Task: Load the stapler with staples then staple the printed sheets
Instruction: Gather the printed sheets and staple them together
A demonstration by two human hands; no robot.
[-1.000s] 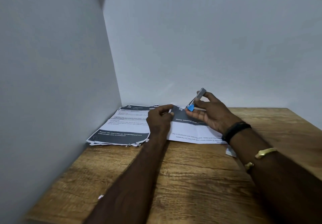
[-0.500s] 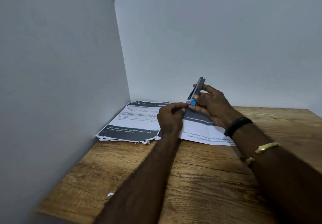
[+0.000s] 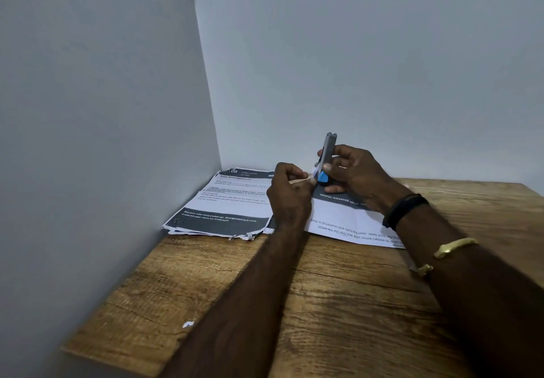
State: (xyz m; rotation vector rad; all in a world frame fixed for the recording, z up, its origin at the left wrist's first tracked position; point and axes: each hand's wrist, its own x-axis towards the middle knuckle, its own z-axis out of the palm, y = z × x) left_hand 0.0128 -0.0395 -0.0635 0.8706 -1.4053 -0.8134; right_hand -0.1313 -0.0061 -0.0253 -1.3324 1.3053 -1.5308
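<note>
A brown wooden table [image 3: 338,304] fills a grey-walled corner. At twelve o'clock, the right hand [image 3: 357,176] grips an upright grey-and-blue stapler [image 3: 326,158] above black-banded printed sheets [image 3: 232,201]; the left hand [image 3: 290,192] pinches at its blue end. A white paper scrap [image 3: 188,324] lies at eight o'clock.

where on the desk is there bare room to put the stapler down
Bare wood runs along the near table between the forearms, and to the right beyond the right hand. The far left corner is crowded: printed sheets fill it up to the walls, with the left hand and stapler above them.
</note>
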